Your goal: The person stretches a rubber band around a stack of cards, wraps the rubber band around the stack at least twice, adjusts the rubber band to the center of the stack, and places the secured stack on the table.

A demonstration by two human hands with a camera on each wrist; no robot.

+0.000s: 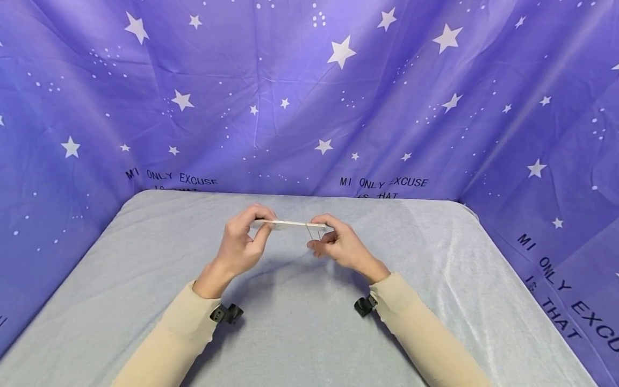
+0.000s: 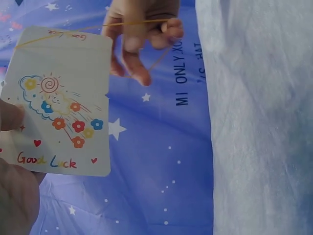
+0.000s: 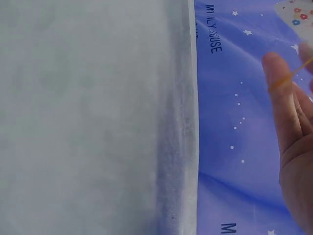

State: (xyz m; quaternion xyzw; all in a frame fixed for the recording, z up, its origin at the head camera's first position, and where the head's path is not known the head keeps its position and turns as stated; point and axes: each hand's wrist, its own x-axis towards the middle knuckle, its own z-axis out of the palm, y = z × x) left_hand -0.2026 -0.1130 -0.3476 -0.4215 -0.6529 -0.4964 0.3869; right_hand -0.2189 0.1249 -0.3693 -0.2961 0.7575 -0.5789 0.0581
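My left hand (image 1: 242, 242) pinches a white card (image 1: 290, 223) between thumb and fingers, holding it above the table. Seen in the left wrist view, the card (image 2: 61, 105) carries coloured flowers, a cloud, a spiral sun and the words "Good Luck". A thin yellow-orange rubber band (image 2: 132, 23) runs across its far end and stretches out to my right hand (image 1: 343, 244). The right fingers are curled and spread with the band hooked on them. In the right wrist view the band (image 3: 293, 76) crosses the thumb. Whether several cards are stacked, I cannot tell.
A pale grey-blue cloth covers the table (image 1: 300, 322) under both hands. Purple-blue curtains (image 1: 290, 80) with white stars and lettering stand behind it and at both sides. A small black camera (image 1: 227, 313) is worn at the left wrist, another (image 1: 365, 305) at the right.
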